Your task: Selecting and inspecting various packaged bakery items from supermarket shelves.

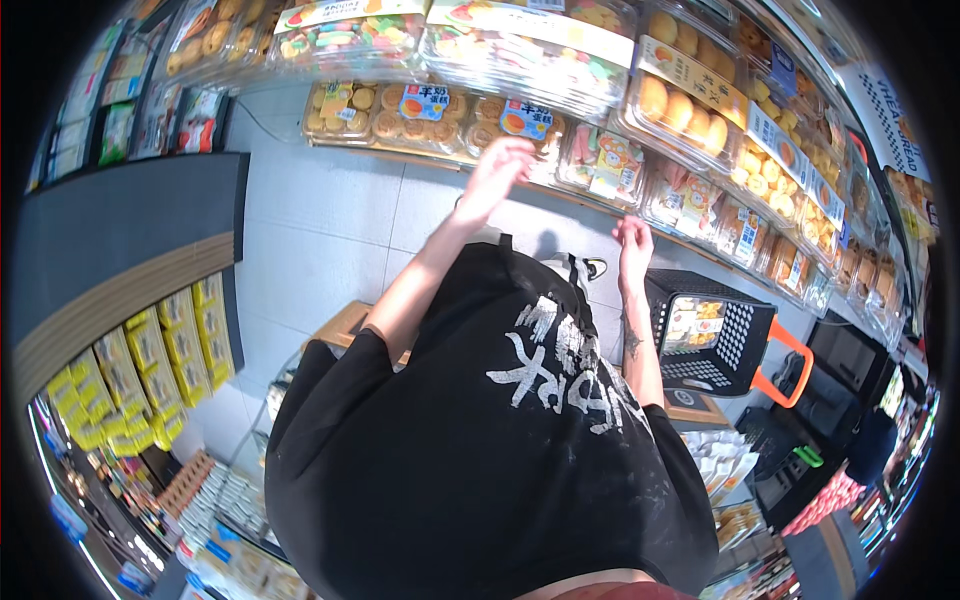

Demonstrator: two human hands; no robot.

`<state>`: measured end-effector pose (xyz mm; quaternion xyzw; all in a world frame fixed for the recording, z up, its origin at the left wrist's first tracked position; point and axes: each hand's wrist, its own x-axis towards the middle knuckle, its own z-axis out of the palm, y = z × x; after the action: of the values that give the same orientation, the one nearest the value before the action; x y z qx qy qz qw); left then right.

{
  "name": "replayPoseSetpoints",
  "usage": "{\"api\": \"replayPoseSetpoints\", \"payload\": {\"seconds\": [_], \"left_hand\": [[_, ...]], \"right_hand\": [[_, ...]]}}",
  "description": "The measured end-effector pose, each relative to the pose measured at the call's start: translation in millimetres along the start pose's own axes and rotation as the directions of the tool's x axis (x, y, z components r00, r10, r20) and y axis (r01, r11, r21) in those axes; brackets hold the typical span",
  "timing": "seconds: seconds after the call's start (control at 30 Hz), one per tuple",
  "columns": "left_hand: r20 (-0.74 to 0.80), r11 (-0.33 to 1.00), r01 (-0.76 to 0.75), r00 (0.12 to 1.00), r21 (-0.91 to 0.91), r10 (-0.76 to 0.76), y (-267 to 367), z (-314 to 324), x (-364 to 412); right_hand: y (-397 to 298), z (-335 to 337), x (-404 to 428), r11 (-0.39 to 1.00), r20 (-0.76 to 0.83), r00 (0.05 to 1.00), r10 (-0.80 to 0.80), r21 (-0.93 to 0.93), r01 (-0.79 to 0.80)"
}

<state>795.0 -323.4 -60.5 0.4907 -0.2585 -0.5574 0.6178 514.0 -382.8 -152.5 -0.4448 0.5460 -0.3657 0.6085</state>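
My left hand [504, 166] is raised near the front edge of the lower shelf, close to the clear packs of round cakes [517, 124]. Its fingers are partly curled, and nothing shows in them. My right hand [634, 234] hangs lower down, fingers bent, between the shelf edge and a black shopping basket [709, 375]; whether its fingers are fully closed is hard to see. Packs of coloured sweets or pastries [600, 161] lie on the lower shelf between the two hands. Inside the basket is a clear pack of small baked goods [694, 322].
Stacked clear boxes of buns [682, 112] and of colourful sweets [525, 52] fill the upper shelf. The basket's orange handle [784, 364] sticks out to the right. Yellow packs [169, 349] hang on a counter at left. Wooden-edged stands [349, 321] are close beside my body.
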Motion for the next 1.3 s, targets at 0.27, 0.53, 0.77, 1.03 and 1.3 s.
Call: {"api": "replayPoseSetpoints", "payload": {"seconds": [0.27, 0.53, 0.77, 1.03, 1.3], "left_hand": [[0.168, 0.795, 0.219, 0.975, -0.566, -0.148, 127.0, -88.6, 27.7], [0.031, 0.843, 0.166, 0.984, -0.512, -0.175, 132.1, -93.8, 23.8], [0.058, 0.854, 0.096, 0.995, -0.511, -0.077, 149.8, -90.9, 12.1], [0.074, 0.816, 0.185, 0.982, -0.548, -0.173, 143.9, -102.2, 19.1], [0.029, 0.838, 0.07, 0.998, -0.541, -0.064, 130.8, -97.7, 15.3]], "right_hand": [[-176.8, 166.5, -8.6, 0.894, 0.193, 0.981, 0.032, 0.432, -0.114], [-202.9, 185.6, -8.5, 0.823, 0.154, 0.986, 0.057, 0.553, -0.134], [-216.2, 189.6, -7.9, 0.882, 0.081, 0.994, 0.076, 0.458, -0.105], [-201.0, 193.0, -18.6, 0.87, 0.079, 0.993, 0.084, 0.48, -0.112], [-186.6, 178.1, -31.7, 0.899, 0.067, 0.998, 0.02, 0.436, -0.048]]}}
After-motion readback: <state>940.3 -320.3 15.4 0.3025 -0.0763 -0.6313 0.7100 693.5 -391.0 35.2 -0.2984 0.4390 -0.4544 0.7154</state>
